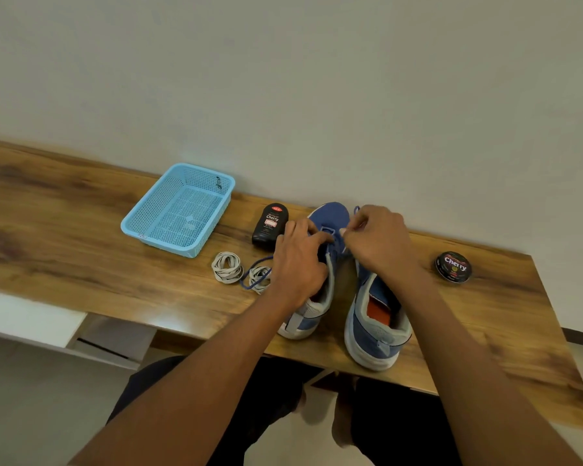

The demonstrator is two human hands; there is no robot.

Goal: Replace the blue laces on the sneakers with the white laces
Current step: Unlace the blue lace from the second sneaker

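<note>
While both of my hands work at the front of the left sneaker, the second sneaker stands just beside it on the worktop, heels toward me. My left hand lies on the left sneaker with its fingers curled at the eyelet area; I think it steadies the shoe and maybe pinches the lace there, but the fingertips are hidden, so I cannot tell if it really holds something. My right hand is narrow, its fingers pinching the blue lace, which rises in a small loop above the knuckles. I judge that I pull it out of the upper eyelets, so the removing step is in progress.

One end of the blue lace runs down to the left and crosses one of the two bundles of white laces, which lie near the shoe, ready for threading. Behind them stands a black bottle of shoe polish, and further left a light blue basket, possibly meant for the old laces. A round polish tin lies well apart at the right.
</note>
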